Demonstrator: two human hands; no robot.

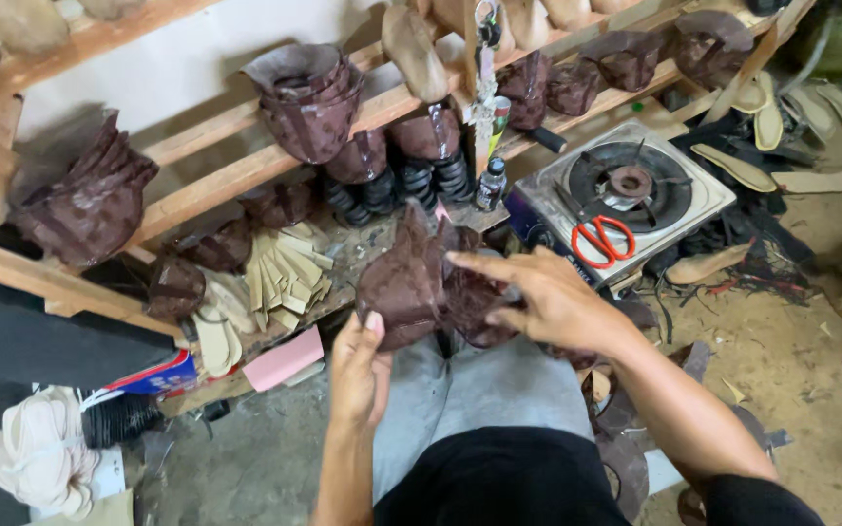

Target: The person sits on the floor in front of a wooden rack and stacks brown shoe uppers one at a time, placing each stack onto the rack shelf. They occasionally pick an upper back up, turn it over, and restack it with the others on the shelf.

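Two bare hands hold a bundle of dark brown shoe uppers (pixel 419 282) over the person's lap, seen from above. Left hand (pixel 360 368) comes up from below; its fingers curl closed around the bundle's lower left edge, thumb pressed on the front face. Right hand (pixel 548 300) reaches in from the right, and this grip is looser: the index finger lies stretched across the top toward the left, while the other fingers close on the bundle's right part. So the uppers sit between the two hands, touching both.

Seen this way, the bundle's long axis runs roughly left to right, tilted a little, with a pointed flap sticking up toward the shelves at the far side. How many pieces it holds cannot be told.

Beyond the hands, slanted wooden shelves (pixel 246 175) carry more brown uppers in nested stacks, pale shoe lasts and black coiled parts. A fan of tan insoles (pixel 285 268) lies just left of the bundle. To the right stands a small gas stove (pixel 626 190) with red-handled scissors (pixel 601 239) lying on its top. Loose soles (pixel 752 170) lie on the dirt floor near the stove.
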